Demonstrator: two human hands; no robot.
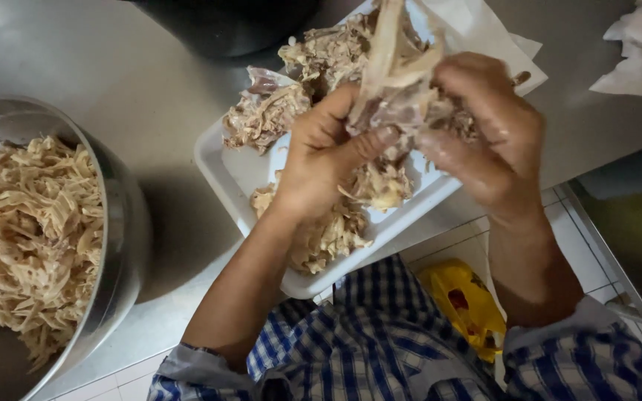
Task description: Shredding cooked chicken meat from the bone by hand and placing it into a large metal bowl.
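Both of my hands grip one piece of cooked chicken carcass (399, 82) held above a white tray (224, 167). My left hand (321, 152) pinches its lower left side with thumb and fingers. My right hand (492, 134) closes over its right side. Pale bone and skin stick up between the two hands. Under them the tray holds more chicken pieces and scraps (276, 111). A steel bowl (124, 245) at the left is filled with shredded chicken meat (31, 238).
The tray and bowl rest on a grey steel counter (150, 82). A dark pot (224, 26) stands behind the tray. Crumpled white paper (640, 52) lies at the far right. A yellow bag (466, 301) sits on the tiled floor below.
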